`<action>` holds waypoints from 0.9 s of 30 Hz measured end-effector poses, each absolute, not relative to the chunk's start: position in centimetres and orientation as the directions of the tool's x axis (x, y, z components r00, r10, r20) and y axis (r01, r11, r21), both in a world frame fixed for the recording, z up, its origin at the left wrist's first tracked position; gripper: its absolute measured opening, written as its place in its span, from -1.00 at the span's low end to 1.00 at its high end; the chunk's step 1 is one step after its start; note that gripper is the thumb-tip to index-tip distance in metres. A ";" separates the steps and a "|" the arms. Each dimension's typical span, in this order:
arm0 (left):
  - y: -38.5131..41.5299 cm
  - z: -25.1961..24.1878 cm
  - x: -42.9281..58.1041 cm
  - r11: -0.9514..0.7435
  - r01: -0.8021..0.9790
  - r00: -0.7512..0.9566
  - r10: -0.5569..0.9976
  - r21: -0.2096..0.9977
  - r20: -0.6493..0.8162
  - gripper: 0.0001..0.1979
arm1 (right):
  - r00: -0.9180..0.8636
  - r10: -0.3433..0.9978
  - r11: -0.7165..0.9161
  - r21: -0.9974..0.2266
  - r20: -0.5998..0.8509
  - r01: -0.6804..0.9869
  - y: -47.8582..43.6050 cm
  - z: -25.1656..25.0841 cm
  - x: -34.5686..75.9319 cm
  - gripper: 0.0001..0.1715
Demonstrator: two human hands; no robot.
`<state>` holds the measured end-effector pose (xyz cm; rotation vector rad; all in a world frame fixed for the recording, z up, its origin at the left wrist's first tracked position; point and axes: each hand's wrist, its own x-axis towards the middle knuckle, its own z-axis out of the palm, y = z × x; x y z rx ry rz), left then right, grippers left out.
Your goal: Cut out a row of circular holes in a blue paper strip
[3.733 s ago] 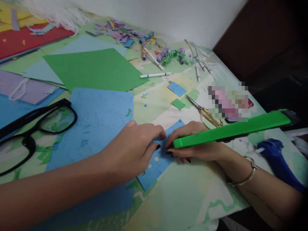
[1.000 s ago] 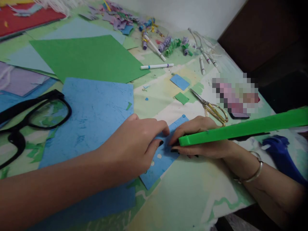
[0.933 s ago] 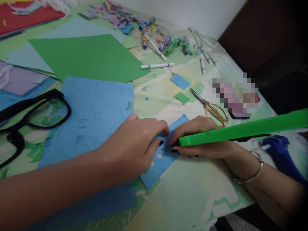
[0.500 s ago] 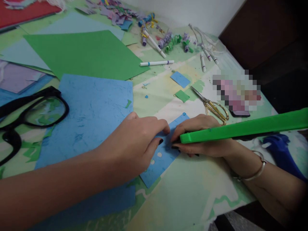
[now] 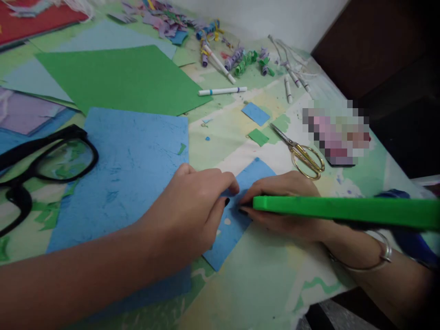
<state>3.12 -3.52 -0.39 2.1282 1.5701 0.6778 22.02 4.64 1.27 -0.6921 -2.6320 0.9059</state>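
Note:
A small blue paper strip (image 5: 242, 185) with white round spots lies slantwise under my hands. My left hand (image 5: 201, 201) rests on its left side, with bent fingers and a gap between index finger and thumb. At the strip's right edge, the fingers of my right hand (image 5: 285, 188) are closed around a long bright green bar-shaped tool (image 5: 343, 211). The tool reaches across the hand to the right side of the view, hiding part of the palm. Its working end and exact kind cannot be made out. Gold-handled scissors (image 5: 304, 158) lie just beyond my right hand.
A large blue sheet (image 5: 134, 156) and a green sheet (image 5: 123, 78) lie to the left. Black glasses (image 5: 65, 176) rest on the near left. White markers (image 5: 222, 91), curled paper (image 5: 245, 64) and paper scraps (image 5: 168, 20) are farther back. A dark blue object (image 5: 415, 245) sits at right.
The green tool has swung from sloping upward to nearly level, and my right wrist has lowered. A little more of the strip's far corner shows. My left hand has barely moved.

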 end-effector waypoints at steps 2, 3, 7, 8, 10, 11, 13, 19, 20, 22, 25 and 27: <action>-4.3 -0.5 3.6 -0.244 0.770 0.184 0.970 0.589 0.161 -0.75 | -0.843 0.535 0.664 -0.645 0.056 0.378 4.9 1.2 22.1 -0.88; -4.7 -0.5 3.7 -0.227 0.776 0.155 0.973 0.589 0.170 -0.75 | -0.858 0.512 0.657 -0.662 0.040 0.361 5.2 1.2 22.2 -0.86; -5.1 -0.6 3.9 -0.190 0.794 0.105 0.979 0.578 0.177 -0.79 | -0.912 0.408 0.523 -0.808 -0.043 0.272 6.5 1.3 22.3 -0.83; -5.1 -0.6 3.8 -0.195 0.800 0.113 0.978 0.568 0.176 -0.81 | -0.910 0.404 0.446 -0.849 -0.091 0.283 6.6 1.3 22.4 -0.83; -4.8 -0.6 3.6 -0.213 0.818 0.149 0.976 0.534 0.160 -0.83 | -0.894 0.412 0.304 -0.897 -0.179 0.320 6.8 1.3 22.4 -0.87; -4.6 -0.6 3.6 -0.226 0.826 0.173 0.974 0.516 0.148 -0.83 | -0.889 0.414 0.262 -0.909 -0.197 0.323 6.8 1.3 22.4 -0.89; -4.4 -0.6 3.5 -0.250 0.834 0.214 0.968 0.491 0.131 -0.83 | -0.890 0.414 0.236 -0.921 -0.192 0.309 6.7 1.3 22.4 -0.92; -4.3 -0.7 3.5 -0.263 0.844 0.236 0.965 0.468 0.117 -0.77 | -0.896 0.404 0.244 -0.921 -0.187 0.302 6.7 1.3 22.3 -0.91; -4.3 -0.6 3.5 -0.250 0.848 0.235 0.968 0.466 0.091 -0.76 | -0.894 0.407 0.244 -0.921 -0.188 0.305 6.7 1.3 22.3 -0.92; -4.3 -0.5 3.5 -0.234 0.854 0.235 0.970 0.465 0.056 -0.76 | -0.891 0.414 0.246 -0.919 -0.187 0.307 6.6 1.4 22.3 -0.93; -4.3 -0.4 3.5 -0.255 0.852 0.239 0.967 0.458 0.092 -0.76 | -0.884 0.425 0.242 -0.917 -0.195 0.318 6.6 1.5 22.3 -0.93; -4.4 -0.6 3.5 -0.278 0.849 0.245 0.961 0.450 0.131 -0.77 | -0.877 0.435 0.236 -0.914 -0.203 0.329 6.6 1.5 22.3 -0.93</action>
